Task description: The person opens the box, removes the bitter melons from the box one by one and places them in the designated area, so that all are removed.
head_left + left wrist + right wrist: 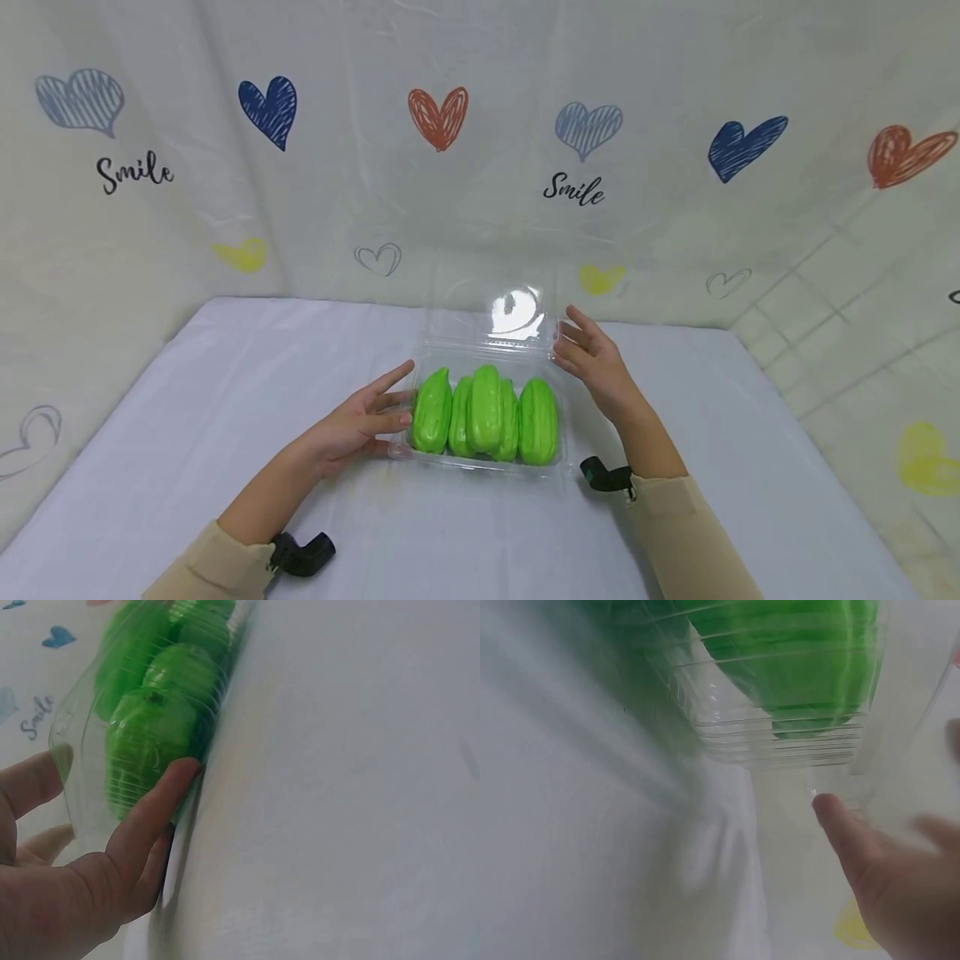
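Observation:
A clear plastic clamshell box (pixel 487 469) lies with its lid (pixel 468 321) raised at the back. Inside, several bright green, ridged, elongated fruit-like pieces (pixel 538 421) lie side by side. My left hand (pixel 352 429) rests against the left end of the box, fingers spread. In the left wrist view, one fingertip (pixel 187 766) touches the ribbed side wall low down, and other fingers are at the rim. My right hand (pixel 600 362) is at the lid's right edge near the hinge, fingers extended. One right fingertip (pixel 826 802) shows just beside the box's clear corner.
A white cloth covers the table (pixel 450 542). Behind it hangs a pale curtain (pixel 480 200) printed with hearts and "Smile". Each wrist carries a small black camera, the left one (pixel 303 554) and the right one (pixel 603 475) both near the box's front.

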Demonstrator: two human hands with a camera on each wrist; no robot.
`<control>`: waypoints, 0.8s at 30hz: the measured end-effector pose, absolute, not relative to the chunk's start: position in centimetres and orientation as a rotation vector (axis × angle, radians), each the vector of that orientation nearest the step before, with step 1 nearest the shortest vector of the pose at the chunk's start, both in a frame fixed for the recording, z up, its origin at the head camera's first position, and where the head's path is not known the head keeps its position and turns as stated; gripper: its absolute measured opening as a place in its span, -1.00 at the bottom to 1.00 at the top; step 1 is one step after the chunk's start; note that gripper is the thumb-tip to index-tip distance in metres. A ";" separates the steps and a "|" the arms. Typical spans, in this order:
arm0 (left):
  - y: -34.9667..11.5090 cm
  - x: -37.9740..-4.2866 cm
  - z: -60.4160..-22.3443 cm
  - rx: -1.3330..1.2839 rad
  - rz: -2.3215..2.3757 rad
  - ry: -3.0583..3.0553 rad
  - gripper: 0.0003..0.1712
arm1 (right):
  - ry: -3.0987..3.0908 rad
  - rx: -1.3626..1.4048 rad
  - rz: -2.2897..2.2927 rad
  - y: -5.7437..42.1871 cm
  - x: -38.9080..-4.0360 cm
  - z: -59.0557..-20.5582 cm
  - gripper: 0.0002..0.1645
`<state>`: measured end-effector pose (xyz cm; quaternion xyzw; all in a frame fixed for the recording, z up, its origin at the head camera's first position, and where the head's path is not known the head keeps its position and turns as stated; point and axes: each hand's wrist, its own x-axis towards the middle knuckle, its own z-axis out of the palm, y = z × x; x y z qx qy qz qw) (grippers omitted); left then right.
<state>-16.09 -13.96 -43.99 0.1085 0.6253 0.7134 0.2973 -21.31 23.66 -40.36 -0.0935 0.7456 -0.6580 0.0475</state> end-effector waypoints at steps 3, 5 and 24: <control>-13.9 -16.1 -44.0 0.288 1.900 1.659 -0.01 | 2.291 -0.247 -1.954 23.7 -21.3 -40.4 -0.12; -13.9 -16.1 -44.1 0.285 1.902 1.655 -0.01 | 2.294 -0.229 -1.932 23.7 -21.4 -40.4 -0.14; -14.1 -16.3 -44.1 0.276 1.899 1.655 -0.03 | 2.287 -0.195 -1.718 23.5 -21.0 -40.1 -0.10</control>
